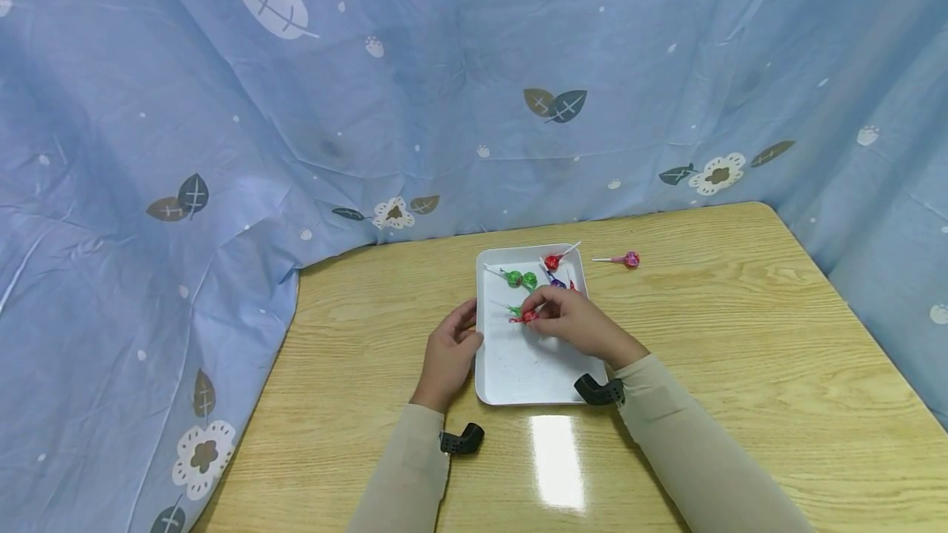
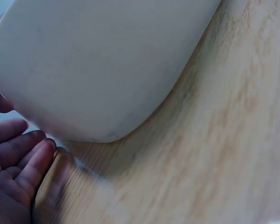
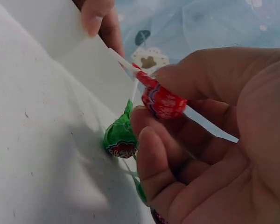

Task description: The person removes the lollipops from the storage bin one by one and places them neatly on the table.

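Observation:
My right hand [image 1: 581, 323] pinches a red-wrapped lollipop [image 3: 164, 100] between thumb and fingers, low over the white tray [image 1: 518, 381]. Its white stick points toward the tray's left wall. A green-wrapped lollipop [image 3: 121, 135] lies just below it in the right wrist view, close to my fingertips. At the tray's left rim, my left hand [image 1: 448, 352] holds the edge, thumb over the rim and fingers along the outside. In the left wrist view, the left fingers [image 2: 18, 149] show beside the tray's outer side.
Toward the tray's far end lie green lollipops [image 1: 513, 278], a red lollipop [image 1: 552, 262] and a purple-blue one [image 1: 557, 281], partly behind my right hand. A pink-purple lollipop [image 1: 630, 259] lies on the wooden table [image 1: 741, 336] right of the tray. Blue patterned cloth [image 1: 459, 105] hangs behind.

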`<state>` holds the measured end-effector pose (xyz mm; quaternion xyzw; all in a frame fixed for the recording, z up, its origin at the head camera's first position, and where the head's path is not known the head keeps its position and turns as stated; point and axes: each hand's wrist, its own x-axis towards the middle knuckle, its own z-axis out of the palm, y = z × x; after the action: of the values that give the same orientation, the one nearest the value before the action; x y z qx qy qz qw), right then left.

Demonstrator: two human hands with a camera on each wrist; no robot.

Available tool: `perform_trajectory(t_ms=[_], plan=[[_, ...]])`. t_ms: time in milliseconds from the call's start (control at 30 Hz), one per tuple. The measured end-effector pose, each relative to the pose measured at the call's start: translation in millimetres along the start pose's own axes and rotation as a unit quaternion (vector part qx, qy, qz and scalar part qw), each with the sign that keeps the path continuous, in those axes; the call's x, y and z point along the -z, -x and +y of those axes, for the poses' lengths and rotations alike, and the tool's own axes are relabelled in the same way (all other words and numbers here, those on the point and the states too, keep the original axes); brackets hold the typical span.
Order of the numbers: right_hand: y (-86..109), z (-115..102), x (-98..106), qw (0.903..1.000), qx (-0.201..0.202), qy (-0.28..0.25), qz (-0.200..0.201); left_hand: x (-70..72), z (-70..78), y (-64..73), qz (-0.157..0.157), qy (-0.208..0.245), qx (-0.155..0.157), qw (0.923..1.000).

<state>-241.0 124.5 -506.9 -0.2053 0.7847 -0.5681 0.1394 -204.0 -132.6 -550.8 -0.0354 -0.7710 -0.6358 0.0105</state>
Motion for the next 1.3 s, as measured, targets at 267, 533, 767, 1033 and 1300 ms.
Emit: perform_trajectory(t_ms=[267, 533, 767, 1033, 1300], plan=[[0.4, -0.7, 4.5, 0.9985, 0.001, -0.033, 0.043, 0.2, -1.5, -0.3, -0.002, 0.001, -0.006, 1.0], [1.5, -2.2, 11.1, 0.9939, 0.016, -0.068, 0.085, 0.0, -1.6, -0.9, -0.001, 0.002, -0.005, 1.0], [2.4, 3.6, 21.5, 0.9883, 0.02, -0.081, 0.128, -0.4, -2.1, -1.1, 0.001, -0.002, -0.007, 1.0], [4.4, 10.0, 32.8, 0.9835, 0.017, -0.093, 0.154, -0.2, -0.2, -0.5, 0.003, -0.007, -0.005, 1.0], [6.6, 15.6, 42.9, 0.9739, 0.004, -0.086, 0.21, 0.0, -0.4, -1.0, -0.002, -0.005, -0.006, 1.0]])
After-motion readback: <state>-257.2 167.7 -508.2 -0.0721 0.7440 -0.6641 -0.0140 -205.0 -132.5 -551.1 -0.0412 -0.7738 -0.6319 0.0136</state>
